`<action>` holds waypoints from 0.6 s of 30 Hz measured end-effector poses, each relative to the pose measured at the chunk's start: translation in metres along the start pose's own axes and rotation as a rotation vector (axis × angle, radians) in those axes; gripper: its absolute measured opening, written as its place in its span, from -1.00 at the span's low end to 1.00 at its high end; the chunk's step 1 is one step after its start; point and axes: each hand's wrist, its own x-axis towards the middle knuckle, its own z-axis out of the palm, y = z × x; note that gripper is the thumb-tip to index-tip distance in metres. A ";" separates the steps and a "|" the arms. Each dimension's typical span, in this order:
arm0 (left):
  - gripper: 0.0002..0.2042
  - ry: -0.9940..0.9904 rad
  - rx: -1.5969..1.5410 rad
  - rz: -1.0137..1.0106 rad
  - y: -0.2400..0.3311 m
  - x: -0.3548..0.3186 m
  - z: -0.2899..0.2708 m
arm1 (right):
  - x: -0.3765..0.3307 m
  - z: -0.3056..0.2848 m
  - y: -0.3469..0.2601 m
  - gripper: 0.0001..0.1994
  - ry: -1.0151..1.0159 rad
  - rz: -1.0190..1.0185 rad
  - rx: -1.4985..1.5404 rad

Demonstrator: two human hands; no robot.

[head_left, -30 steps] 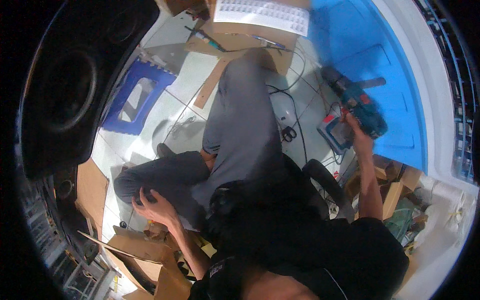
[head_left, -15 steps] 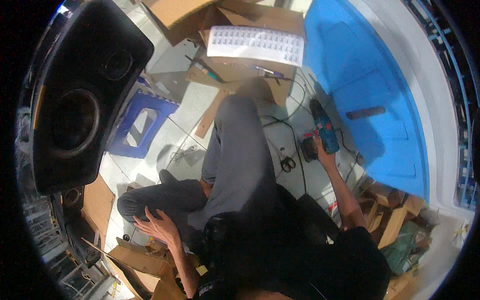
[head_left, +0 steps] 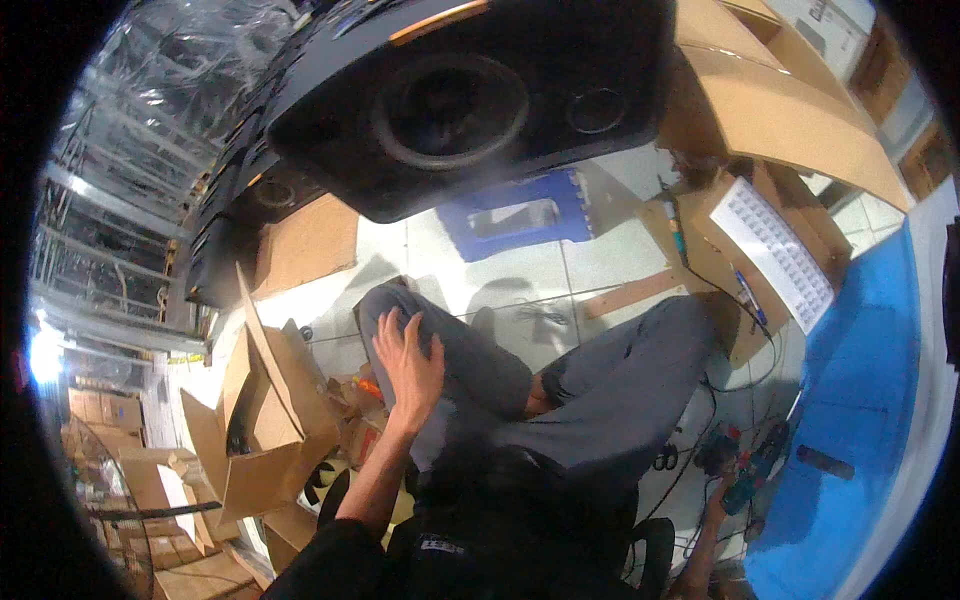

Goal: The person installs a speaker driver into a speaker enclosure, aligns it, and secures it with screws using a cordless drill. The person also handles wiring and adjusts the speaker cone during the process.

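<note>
My left hand (head_left: pixel 408 368) rests on my left knee, its fingers spread apart and holding nothing. Down at the right, my right hand (head_left: pixel 716 500) is closed around the handle of a teal cordless drill (head_left: pixel 742 490), which is at floor level beside a blue panel. Its grip is partly blurred. Black-handled scissors (head_left: pixel 664 458) lie on the floor between my right leg and the drill. A large black speaker cabinet (head_left: pixel 590 60) with a round cone stands ahead of me, over a blue-purple plastic stool (head_left: pixel 515 215).
Cardboard boxes (head_left: pixel 262 420) stand at my left, and another large carton (head_left: pixel 790 95) is at far right. A white label sheet (head_left: pixel 772 255) lies by a pen (head_left: pixel 750 298) and a teal-handled tool (head_left: pixel 677 235). A dark bar (head_left: pixel 825 462) rests on the blue panel (head_left: pixel 868 400). Cables cross the floor.
My view has swung left, so the speaker now sits ahead and the drill lies at the lower right. My left hand stays on the knee; my right stays at the drill.
</note>
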 end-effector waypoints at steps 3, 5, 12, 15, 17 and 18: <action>-0.50 0.251 -0.231 0.049 0.016 0.046 -0.017 | -0.012 0.001 0.020 -0.46 -0.003 -0.014 -0.070; -0.49 0.467 -0.265 0.188 0.020 0.089 -0.041 | -0.015 0.004 0.029 -0.45 0.005 -0.045 -0.112; -0.51 0.876 -0.694 0.170 0.011 0.234 -0.122 | -0.042 -0.003 -0.005 -0.51 0.035 -0.100 -0.227; -0.54 0.836 -0.773 0.197 0.010 0.260 -0.126 | -0.076 -0.029 -0.030 -0.64 0.067 0.076 -0.177; -0.56 0.862 -0.700 0.252 0.010 0.269 -0.124 | -0.096 -0.055 -0.039 -0.80 0.014 0.019 -0.225; -0.57 0.909 -0.653 0.278 0.010 0.271 -0.122 | -0.097 -0.078 -0.046 -0.85 -0.053 0.026 -0.184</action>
